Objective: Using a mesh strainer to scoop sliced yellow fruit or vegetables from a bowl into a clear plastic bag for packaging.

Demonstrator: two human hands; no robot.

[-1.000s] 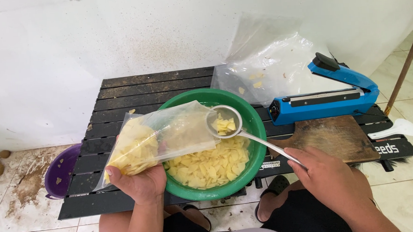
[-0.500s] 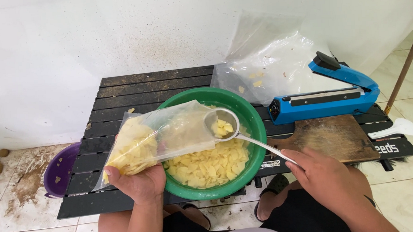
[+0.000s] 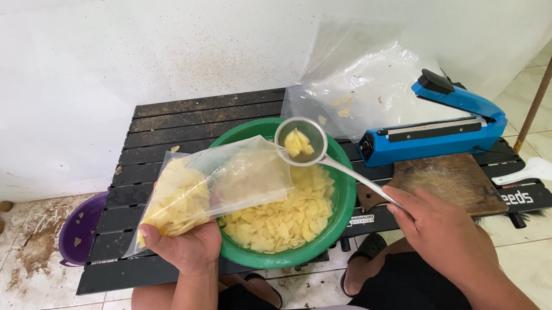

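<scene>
Left hand (image 3: 184, 244) gripped the bottom of a clear plastic bag (image 3: 218, 185), fingers curled under the heap of pale yellow chips already inside, and I held it tilted on its side so that its open mouth faced right, over the green bowl (image 3: 346, 198); anything that slipped out would have dropped back into the bowl rather than onto the worktop (image 3: 181, 125). My right hand (image 3: 444, 231) was closed around the end of a metal ladle (image 3: 300, 141), its long handle running up and left, its cup level just at the bag's mouth and carrying a small portion of chips. The bowl stood at the front edge of the black slatted worktop, close to my knees, and more chips (image 3: 279, 217) lay loose across its bottom. Along the right side, a blue bag sealer (image 3: 436, 126) sat within arm's reach, its lever raised, with a wooden board (image 3: 451, 181) in front of it and a white plastic spoon (image 3: 528, 172) at the right edge. Crumpled clear bags (image 3: 360, 89) leaned against the white wall at the back. A purple bowl (image 3: 80, 228) rested on the floor off the left edge.
</scene>
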